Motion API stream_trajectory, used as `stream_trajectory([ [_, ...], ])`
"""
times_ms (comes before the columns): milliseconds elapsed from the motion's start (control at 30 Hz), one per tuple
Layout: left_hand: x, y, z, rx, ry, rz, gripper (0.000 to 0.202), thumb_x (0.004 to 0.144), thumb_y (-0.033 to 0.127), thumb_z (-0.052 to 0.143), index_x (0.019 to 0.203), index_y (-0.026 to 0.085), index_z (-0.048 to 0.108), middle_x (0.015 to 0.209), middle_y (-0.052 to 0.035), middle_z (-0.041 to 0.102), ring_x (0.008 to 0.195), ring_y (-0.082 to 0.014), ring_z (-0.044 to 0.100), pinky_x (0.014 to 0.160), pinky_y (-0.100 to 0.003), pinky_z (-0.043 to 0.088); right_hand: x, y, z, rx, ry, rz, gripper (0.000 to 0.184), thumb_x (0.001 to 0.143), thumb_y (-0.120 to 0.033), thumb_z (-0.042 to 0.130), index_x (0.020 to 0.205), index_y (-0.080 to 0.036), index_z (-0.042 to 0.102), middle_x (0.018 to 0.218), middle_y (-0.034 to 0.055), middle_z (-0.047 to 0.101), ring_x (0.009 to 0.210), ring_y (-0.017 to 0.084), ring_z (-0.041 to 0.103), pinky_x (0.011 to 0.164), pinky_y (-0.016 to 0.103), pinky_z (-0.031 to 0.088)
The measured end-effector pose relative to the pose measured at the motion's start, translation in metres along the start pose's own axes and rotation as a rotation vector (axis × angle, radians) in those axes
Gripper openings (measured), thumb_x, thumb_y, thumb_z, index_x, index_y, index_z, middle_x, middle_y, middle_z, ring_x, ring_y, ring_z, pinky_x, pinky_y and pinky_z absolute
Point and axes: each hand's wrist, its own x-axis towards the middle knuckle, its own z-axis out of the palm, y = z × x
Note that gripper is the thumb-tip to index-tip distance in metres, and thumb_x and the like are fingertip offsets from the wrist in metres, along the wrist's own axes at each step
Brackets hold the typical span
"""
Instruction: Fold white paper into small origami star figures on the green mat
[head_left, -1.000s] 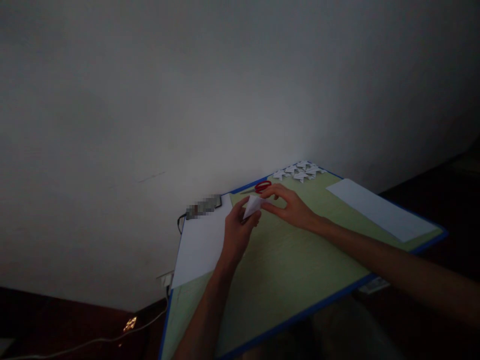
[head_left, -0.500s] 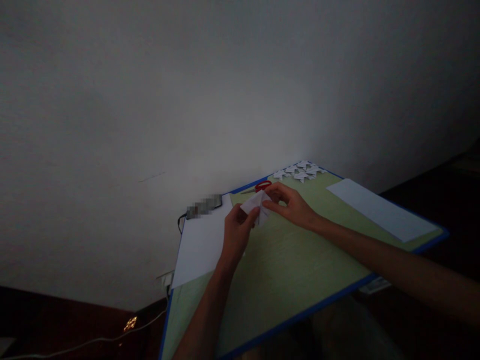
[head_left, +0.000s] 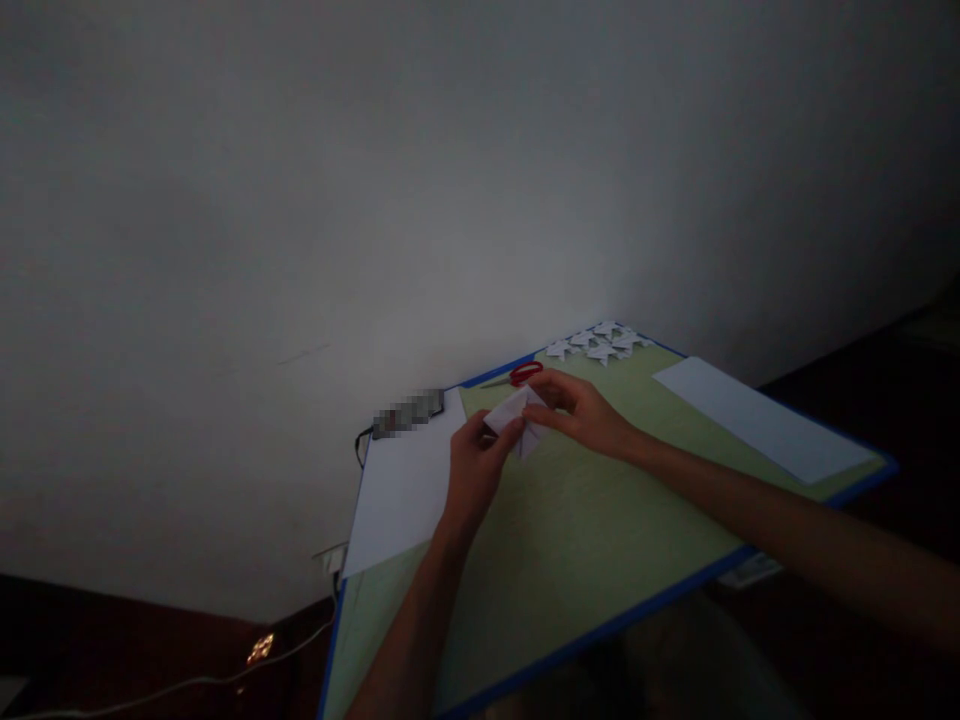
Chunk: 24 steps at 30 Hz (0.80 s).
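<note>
A small folded piece of white paper (head_left: 516, 418) sits between both hands near the far edge of the tabletop (head_left: 570, 540), low over the green surface; whether it rests on the surface cannot be told. The left hand (head_left: 474, 468) pinches its near-left corner, thumb and fingers closed on the paper. The right hand (head_left: 587, 412) holds its far-right side, fingers closed on a flap. The paper shows creases and a pointed flap hanging toward the near side; finer folds are too dim to read.

Just beyond the paper, by the far blue rim, lie red-handled scissors (head_left: 523, 373), near the right hand's fingers but apart from them. Further right along that far edge, a cluster of small folded white paper shapes (head_left: 600, 343) sits in the corner, well apart from the hands. A white sheet (head_left: 401, 485) lies just left of the left hand and overhangs the tabletop's left edge. A long white strip of paper (head_left: 761, 418) lies on the right side, near the right rim.

Between the forearms and toward the near blue edge the green surface is bare. A dark device (head_left: 409, 410) with a cable lies past the sheet's far corner. A plain pale wall (head_left: 375, 200) stands close behind the tabletop; the room is dim, the floor dark.
</note>
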Motion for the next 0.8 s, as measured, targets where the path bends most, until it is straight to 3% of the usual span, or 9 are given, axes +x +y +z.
stream_trajectory([
  [233, -0.0004, -0.0002, 0.0009, -0.056, -0.041, -0.039, 0.028, 0.071, 0.037, 0.082, 0.081, 0.014, 0.069, 0.073, -0.0014, 0.068, 0.065, -0.0134, 0.06, 0.061, -0.025, 0.046, 0.0, 0.0022, 0.0001, -0.097, -0.031, 0.065, 0.035, 0.084, -0.05, 0.071, 0.078, -0.017, 0.062, 0.069, -0.0009, 0.055, 0.063, 0.012, 0.049, 0.056, 0.025, 0.04],
  [600, -0.0017, 0.0026, 0.0012, -0.074, -0.05, -0.053, 0.024, 0.07, 0.032, 0.082, 0.079, 0.014, 0.069, 0.069, 0.0002, 0.066, 0.062, -0.0119, 0.058, 0.057, -0.023, 0.044, -0.0008, 0.004, 0.0001, 0.007, -0.056, 0.164, 0.037, 0.08, -0.052, 0.073, 0.078, -0.016, 0.066, 0.067, -0.0012, 0.055, 0.06, 0.012, 0.048, 0.054, 0.025, 0.037],
  [800, -0.0006, 0.004, 0.002, -0.13, -0.034, -0.012, 0.026, 0.074, 0.034, 0.081, 0.089, 0.016, 0.07, 0.08, -0.0021, 0.071, 0.069, -0.0138, 0.063, 0.063, -0.024, 0.048, 0.0, 0.002, 0.0004, -0.037, -0.069, 0.137, 0.041, 0.082, -0.056, 0.07, 0.077, -0.016, 0.066, 0.066, -0.0014, 0.055, 0.06, 0.012, 0.048, 0.055, 0.025, 0.038],
])
